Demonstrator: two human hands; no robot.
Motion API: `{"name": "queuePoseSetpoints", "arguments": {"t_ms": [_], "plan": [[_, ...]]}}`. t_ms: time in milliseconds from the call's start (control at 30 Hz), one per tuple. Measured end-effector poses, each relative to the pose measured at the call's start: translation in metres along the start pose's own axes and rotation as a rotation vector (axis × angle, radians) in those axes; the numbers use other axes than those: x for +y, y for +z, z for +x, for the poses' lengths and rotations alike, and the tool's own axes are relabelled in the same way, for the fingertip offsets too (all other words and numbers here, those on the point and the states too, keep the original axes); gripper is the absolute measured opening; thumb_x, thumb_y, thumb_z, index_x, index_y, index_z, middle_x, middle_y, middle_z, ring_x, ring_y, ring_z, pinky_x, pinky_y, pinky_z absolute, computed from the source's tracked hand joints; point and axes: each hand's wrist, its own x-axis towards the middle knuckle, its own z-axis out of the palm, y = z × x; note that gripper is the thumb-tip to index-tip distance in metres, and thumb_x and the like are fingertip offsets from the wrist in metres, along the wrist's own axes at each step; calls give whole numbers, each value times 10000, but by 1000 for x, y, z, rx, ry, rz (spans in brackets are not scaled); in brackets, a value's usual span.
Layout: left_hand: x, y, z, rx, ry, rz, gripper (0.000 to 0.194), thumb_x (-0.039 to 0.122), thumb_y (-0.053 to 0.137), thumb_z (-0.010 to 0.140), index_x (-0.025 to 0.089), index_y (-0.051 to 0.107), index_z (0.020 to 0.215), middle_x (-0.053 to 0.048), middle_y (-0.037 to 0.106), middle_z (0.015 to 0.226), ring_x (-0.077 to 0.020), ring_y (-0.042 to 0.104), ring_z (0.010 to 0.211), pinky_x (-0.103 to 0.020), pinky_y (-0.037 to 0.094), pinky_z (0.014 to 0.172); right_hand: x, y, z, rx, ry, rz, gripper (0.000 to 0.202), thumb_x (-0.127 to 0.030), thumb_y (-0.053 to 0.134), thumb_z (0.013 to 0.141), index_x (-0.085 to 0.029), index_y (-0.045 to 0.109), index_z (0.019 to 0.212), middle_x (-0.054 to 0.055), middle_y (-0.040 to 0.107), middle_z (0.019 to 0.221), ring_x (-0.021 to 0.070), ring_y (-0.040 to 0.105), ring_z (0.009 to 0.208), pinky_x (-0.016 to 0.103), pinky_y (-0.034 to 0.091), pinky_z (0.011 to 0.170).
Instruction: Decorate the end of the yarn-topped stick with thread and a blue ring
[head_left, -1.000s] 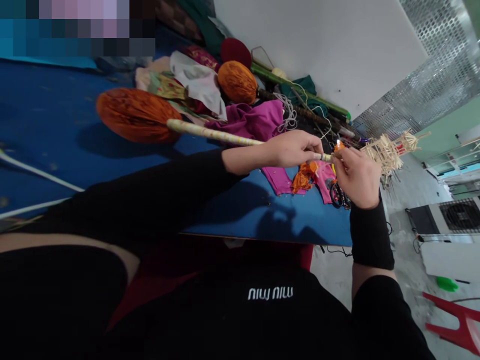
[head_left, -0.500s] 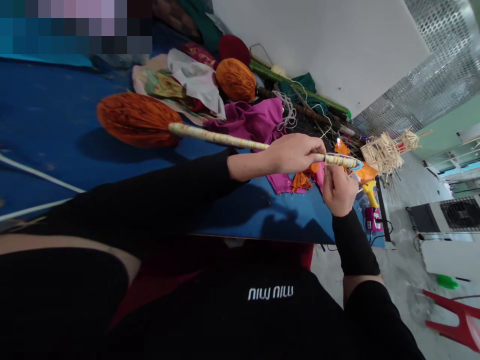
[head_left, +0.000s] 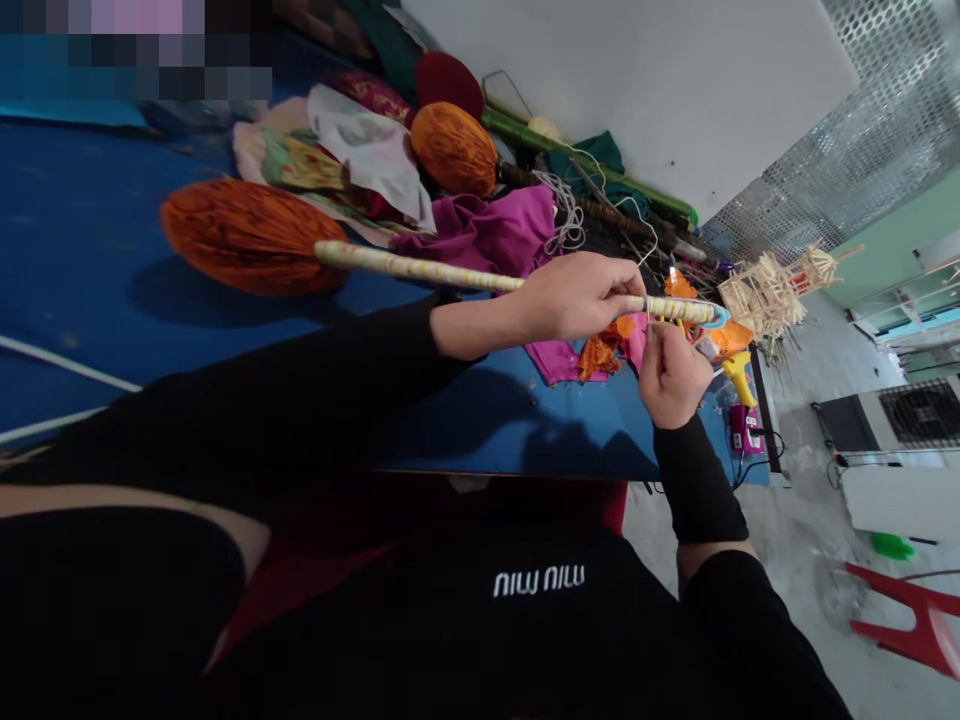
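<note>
My left hand (head_left: 571, 296) is closed around a long stick (head_left: 420, 268) wrapped in pale, yellowish patterned material. At the stick's left end is a large orange cloth-covered bulb (head_left: 244, 238), gathered where it meets the stick. The stick's right end stands out past my fingers, with a light-blue loop (head_left: 720, 317) at its tip. Just below the stick, my right hand (head_left: 675, 372) is pinched shut on a thin pale strand (head_left: 649, 311) that runs up to it. How the strand fastens to the stick is too small to make out.
On the blue table (head_left: 457, 430) lie purple cloth (head_left: 491, 225), another orange bulb (head_left: 454, 148), grey cord (head_left: 566, 212) and a green pole (head_left: 517, 125). To the right are a yellow glue gun (head_left: 740, 380), a purple box (head_left: 745, 430) and a wooden-stick model (head_left: 761, 298). A red stool (head_left: 911, 620) stands beyond.
The whole view has shifted slightly, so the stick and bulb appear a little farther left. My left hand keeps its grip, and my right hand stays pinched beneath the stick.
</note>
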Motion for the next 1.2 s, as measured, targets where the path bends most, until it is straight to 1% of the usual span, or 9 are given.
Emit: {"name": "queuePoseSetpoints", "arguments": {"t_ms": [233,400,533,667,867,967,1067,1133,1200], "plan": [[-6,-1,2,-69,19,-258,206,195,600,803,142,757,925,-38,772,808,-129,643,685,-240,464,667,13,27,-4,-170,-41,-213,435,-343,364,1020,-151,753,1056,73,599,639,159,486,560,318,361,569],[-9,4,2,-37,-6,-208,234,346,681,797,144,779,863,-57,787,809,-152,666,706,-247,477,668,11,34,1,-183,-80,-266,436,-312,350,1067,-172,758,1001,52,597,640,140,480,567,324,312,575],[-13,3,2,90,-25,-76,292,422,669,806,157,791,825,-54,775,756,-159,648,684,-246,425,609,2,23,0,-156,-112,-255,379,-346,420,1067,-171,757,1083,45,654,689,130,502,594,325,318,606],[-19,-8,5,143,-13,-87,288,420,659,797,155,771,799,-33,730,669,-132,583,598,-248,368,564,2,-5,7,-113,-43,-240,397,-380,414,1069,-193,738,1201,56,690,765,150,574,683,311,383,678],[-25,-18,10,73,-50,-106,251,398,672,773,161,751,749,-19,684,592,-120,540,535,-256,366,543,42,-40,52,47,43,-288,395,-381,403,1054,-191,740,1136,77,690,795,191,635,775,342,453,784],[-25,-22,11,62,-62,-136,217,379,672,767,174,731,727,-9,660,564,-117,531,505,-257,367,526,71,-39,68,152,91,-280,387,-416,428,1042,-180,723,1126,112,747,935,209,665,844,349,465,801],[-22,-27,11,125,-71,-171,209,380,669,773,181,712,729,-7,653,574,-117,537,497,-260,380,529,87,-26,59,248,181,-135,408,-468,443,1021,-185,732,1081,132,762,950,201,679,836,335,478,790],[-19,-31,10,194,-69,-171,218,392,675,776,179,712,747,-20,673,621,-120,544,524,-267,390,547,88,-15,40,183,258,61,361,-465,528,966,-190,746,1054,106,744,853,175,661,755,318,484,754],[-14,-35,7,247,-58,-158,225,395,672,781,175,716,767,-36,693,675,-128,561,574,-276,411,585,85,-5,19,-115,301,364,333,-425,735,814,-184,753,1044,62,731,825,162,645,720,314,504,727]]}}
